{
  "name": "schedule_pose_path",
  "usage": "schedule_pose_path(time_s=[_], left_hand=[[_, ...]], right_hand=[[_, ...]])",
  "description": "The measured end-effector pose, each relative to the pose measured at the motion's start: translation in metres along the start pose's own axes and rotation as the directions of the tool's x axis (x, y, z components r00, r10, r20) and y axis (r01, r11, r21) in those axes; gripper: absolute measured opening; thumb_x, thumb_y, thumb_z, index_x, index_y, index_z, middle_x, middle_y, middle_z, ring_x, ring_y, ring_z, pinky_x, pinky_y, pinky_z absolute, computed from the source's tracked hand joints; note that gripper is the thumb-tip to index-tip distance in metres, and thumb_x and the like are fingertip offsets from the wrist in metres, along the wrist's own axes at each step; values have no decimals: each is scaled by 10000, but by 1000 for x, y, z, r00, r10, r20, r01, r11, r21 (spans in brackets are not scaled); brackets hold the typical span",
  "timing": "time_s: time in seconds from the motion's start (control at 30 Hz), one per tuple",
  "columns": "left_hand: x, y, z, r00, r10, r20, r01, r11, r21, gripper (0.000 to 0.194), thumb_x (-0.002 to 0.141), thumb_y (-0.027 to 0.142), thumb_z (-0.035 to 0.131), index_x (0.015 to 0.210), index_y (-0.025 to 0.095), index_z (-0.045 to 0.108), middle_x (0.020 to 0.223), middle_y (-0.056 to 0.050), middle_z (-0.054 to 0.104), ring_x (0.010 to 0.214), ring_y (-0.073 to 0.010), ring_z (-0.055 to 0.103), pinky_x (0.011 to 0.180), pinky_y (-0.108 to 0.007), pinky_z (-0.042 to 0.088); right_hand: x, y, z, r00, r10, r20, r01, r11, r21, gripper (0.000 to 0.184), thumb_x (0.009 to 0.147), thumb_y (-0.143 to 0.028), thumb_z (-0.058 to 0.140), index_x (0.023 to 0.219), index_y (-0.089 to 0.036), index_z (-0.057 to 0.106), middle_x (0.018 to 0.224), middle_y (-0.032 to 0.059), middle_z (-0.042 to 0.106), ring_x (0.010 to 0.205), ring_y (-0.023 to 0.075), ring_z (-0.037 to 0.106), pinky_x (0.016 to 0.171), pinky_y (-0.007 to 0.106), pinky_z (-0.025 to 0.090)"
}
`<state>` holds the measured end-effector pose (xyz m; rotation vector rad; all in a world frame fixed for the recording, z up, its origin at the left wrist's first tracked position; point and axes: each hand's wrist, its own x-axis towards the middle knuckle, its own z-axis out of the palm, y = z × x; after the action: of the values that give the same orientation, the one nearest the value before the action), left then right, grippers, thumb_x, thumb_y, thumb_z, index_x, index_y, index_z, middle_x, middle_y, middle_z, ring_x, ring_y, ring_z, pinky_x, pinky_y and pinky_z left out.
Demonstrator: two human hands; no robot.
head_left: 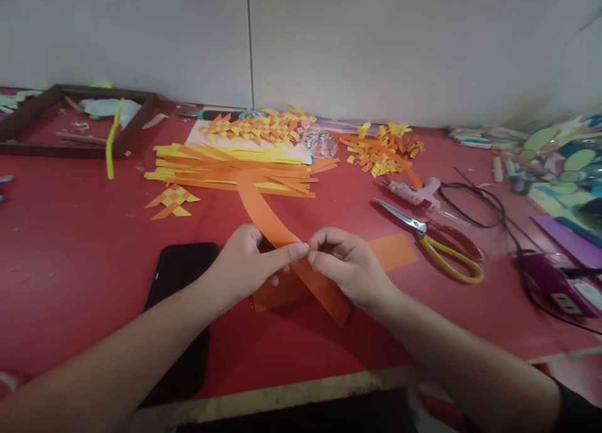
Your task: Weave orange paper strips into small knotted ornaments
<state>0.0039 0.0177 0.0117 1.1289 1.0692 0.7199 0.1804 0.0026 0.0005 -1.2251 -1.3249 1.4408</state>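
Observation:
A wide orange paper strip [263,212] slants between my hands, curling over at its far end. My left hand [242,263] is closed on it, with the thumb lying along its edge. My right hand [350,263] pinches at the same edge, its fingertips meeting the left thumb tip. Beneath both hands another flat piece of orange paper [395,252] rests on the red table [103,257]. Behind them lies a pile of thin yellow and orange paper strips [207,163]. A woven paper fish [174,201] lies left of that strip's curled end.
Scissors [423,232] and a pink glue gun [414,193] with a black cable lie to the right. A black phone [181,307] is beside my left forearm. Farther back are woven fish [258,127], paper scraps [383,150] and a brown frame [51,149].

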Motion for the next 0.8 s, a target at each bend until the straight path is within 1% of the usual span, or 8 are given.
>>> schedule_pose_path(time_s=[0.3,0.4,0.53,0.6,0.63,0.7,0.77,0.8], left_hand=[[10,-4,-6,944,71,-322,-163,950,-268,293,731,369,789,656,168,589,587,41,561,478,-64,474,413,-160,376],[13,1,-12,877,74,-474,-244,920,-308,297,737,339,782,643,189,544,555,60,491,472,-61,445,413,-153,384],[14,10,-22,725,139,-675,-438,849,-295,210,792,295,758,700,222,585,544,69,464,469,-60,429,432,-164,424],[13,13,-24,704,162,-691,-509,795,-332,207,800,278,762,696,224,592,547,82,481,467,-43,438,448,-159,443],[12,14,-24,734,153,-662,-504,776,-379,226,785,271,778,677,214,587,547,89,491,459,-33,442,445,-153,446],[9,13,-20,855,88,-510,-384,769,-511,261,702,261,842,665,190,594,553,97,524,424,-13,447,404,-132,434],[4,11,-13,986,-10,-167,-93,800,-592,316,639,299,882,642,161,598,533,83,535,381,-5,440,368,-118,421],[1,9,-10,998,-63,28,68,813,-578,323,648,316,877,640,154,597,528,73,543,375,-9,458,374,-119,435]], right_hand=[[0,-3,-4,1000,-3,-2,3,1000,-22,27,670,-186,594,651,-187,574,606,-35,515,542,88,407,503,235,321],[0,-1,-8,1000,13,-8,-13,1000,-10,32,673,-187,596,655,-190,570,589,-37,515,530,93,433,500,242,330],[1,6,-14,1000,16,-12,-15,997,71,51,689,-151,572,658,-192,565,567,-37,538,514,96,460,499,246,339],[2,8,-16,999,-14,-38,20,987,161,83,698,-127,555,650,-194,566,564,-34,549,524,101,478,513,247,358],[3,8,-17,998,-29,-64,42,977,209,94,705,-125,553,645,-196,567,563,-34,546,531,103,485,522,247,367],[4,7,-18,992,-25,-127,62,955,292,93,724,-149,571,644,-197,572,580,-30,539,548,108,494,533,249,383],[5,5,-17,987,15,-162,43,936,349,86,749,-213,606,668,-196,584,621,-23,543,566,112,505,538,250,397],[5,3,-16,988,41,-149,16,931,365,98,763,-253,624,689,-194,596,647,-18,550,577,114,511,543,251,404]])
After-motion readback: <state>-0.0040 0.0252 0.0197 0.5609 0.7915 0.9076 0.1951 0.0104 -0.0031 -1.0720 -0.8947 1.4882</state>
